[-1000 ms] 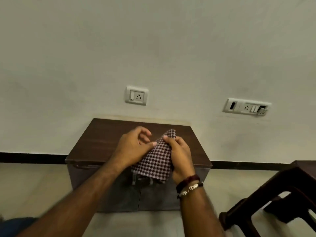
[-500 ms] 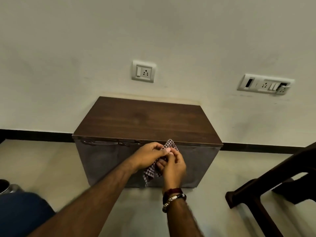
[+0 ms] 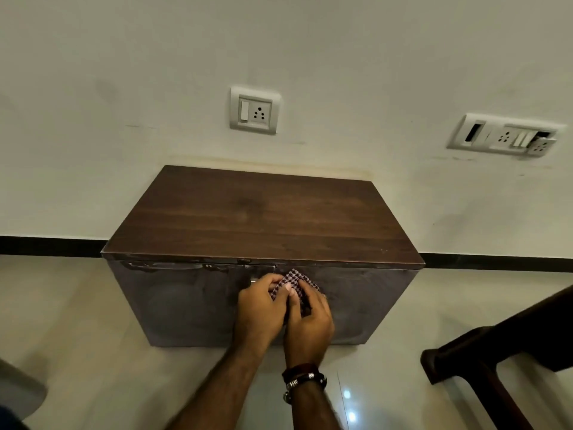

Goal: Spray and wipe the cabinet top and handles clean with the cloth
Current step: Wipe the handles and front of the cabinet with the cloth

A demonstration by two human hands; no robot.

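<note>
Cream wall with a switch socket (image 3: pixel 255 110) backing a low brown cabinet (image 3: pixel 263 218). Left hand (image 3: pixel 259 308) and right hand (image 3: pixel 308 324) are both pinching the checkered cloth (image 3: pixel 293 282), fingers curled closed, against the cabinet front just below the top edge.

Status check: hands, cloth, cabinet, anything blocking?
Left hand and right hand both gripping checked cloth. Cloth bunched at cabinet front, near the door seam. Top bare; no spray bottle seen, nothing blocking.
</note>
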